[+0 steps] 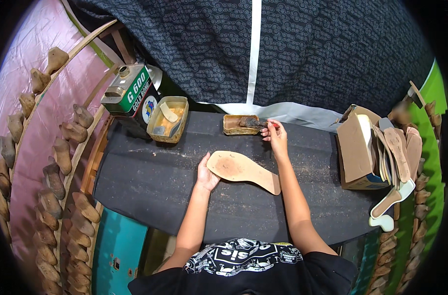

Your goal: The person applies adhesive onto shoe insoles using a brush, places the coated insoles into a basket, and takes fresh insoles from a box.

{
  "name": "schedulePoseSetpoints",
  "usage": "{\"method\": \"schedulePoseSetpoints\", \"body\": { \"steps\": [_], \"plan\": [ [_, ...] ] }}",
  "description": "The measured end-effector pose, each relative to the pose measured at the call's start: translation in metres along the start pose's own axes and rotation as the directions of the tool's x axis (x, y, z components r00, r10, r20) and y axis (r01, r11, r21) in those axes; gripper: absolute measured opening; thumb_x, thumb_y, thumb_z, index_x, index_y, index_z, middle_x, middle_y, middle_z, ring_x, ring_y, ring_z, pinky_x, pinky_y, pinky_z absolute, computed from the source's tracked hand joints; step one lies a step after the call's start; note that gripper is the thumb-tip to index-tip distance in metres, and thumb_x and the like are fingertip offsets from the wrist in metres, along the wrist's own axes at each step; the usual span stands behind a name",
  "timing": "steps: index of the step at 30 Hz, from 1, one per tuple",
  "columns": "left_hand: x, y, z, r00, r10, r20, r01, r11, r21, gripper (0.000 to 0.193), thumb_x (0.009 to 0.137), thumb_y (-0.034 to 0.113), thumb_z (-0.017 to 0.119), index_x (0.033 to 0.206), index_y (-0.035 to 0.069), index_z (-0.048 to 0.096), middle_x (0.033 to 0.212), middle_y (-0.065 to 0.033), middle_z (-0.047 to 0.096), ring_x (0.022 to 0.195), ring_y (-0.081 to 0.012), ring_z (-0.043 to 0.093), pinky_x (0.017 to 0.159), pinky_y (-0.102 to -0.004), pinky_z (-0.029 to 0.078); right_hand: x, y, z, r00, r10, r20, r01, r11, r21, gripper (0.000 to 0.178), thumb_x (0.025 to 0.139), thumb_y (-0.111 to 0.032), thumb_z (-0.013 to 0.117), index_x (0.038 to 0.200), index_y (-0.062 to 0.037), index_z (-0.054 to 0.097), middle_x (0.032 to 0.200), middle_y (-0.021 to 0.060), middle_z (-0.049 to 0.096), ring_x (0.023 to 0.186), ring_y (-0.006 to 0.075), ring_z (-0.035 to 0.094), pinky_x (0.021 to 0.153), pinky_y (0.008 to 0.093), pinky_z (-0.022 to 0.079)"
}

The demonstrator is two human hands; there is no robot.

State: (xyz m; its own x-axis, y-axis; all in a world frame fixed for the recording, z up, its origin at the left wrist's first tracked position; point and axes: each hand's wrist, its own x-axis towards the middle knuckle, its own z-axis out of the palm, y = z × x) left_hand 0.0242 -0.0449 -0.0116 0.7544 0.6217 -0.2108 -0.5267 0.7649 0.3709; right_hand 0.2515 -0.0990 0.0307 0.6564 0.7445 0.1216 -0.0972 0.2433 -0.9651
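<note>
A tan shoe insole [248, 172] is gripped at its wide end by my left hand [207, 175], above the dark table. Its toe area carries a brownish stain and a few small marks. My right hand [277, 138] is closed on a dark, crusted brush [249, 122], with a bit of red showing by the fingers. The brush head rests over or in a small rectangular tray [234, 132] with a brownish coating, near the table's far edge. Whether the bristles touch the tray's bottom cannot be made out.
A metal can [130, 93] and a yellowish tub [171, 139] holding loose pieces stand at the far left. At right, a cardboard box [354, 157] is stuffed with insoles [396, 147]. Wooden shoe lasts [61, 155] line racks on both sides. Crumbs dot the black tabletop [224, 211].
</note>
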Motion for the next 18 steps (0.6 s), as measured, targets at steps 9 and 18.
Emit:
{"method": "schedulePoseSetpoints", "body": {
  "steps": [9,18],
  "plan": [
    [-0.001,0.004,0.001,1.000,0.005,-0.022,-0.005,1.000,0.022,0.041,0.084,0.031,0.032,0.101,-0.003,0.048,0.100,-0.0141,0.054,0.093,-0.0246,0.052,0.083,-0.0366,0.041,-0.022,-0.022,0.004,0.956,-0.293,0.027,0.294,0.947,-0.132,0.024,0.083,-0.015,0.047,0.103,-0.0025,0.047,0.074,0.0058,0.054,0.062,0.0076,0.050,0.052,0.0190,0.043],
    [-0.008,0.020,-0.007,0.999,-0.001,-0.040,0.014,0.948,0.319,0.033,0.083,0.022,0.035,0.098,-0.003,0.050,0.094,-0.0118,0.057,0.086,-0.0208,0.056,0.078,-0.0318,0.044,-0.030,-0.026,0.004,0.956,-0.293,0.017,0.290,0.935,-0.203,0.023,0.084,-0.013,0.045,0.103,-0.0022,0.046,0.074,0.0055,0.053,0.062,0.0079,0.051,0.053,0.0186,0.043]
  ]
}}
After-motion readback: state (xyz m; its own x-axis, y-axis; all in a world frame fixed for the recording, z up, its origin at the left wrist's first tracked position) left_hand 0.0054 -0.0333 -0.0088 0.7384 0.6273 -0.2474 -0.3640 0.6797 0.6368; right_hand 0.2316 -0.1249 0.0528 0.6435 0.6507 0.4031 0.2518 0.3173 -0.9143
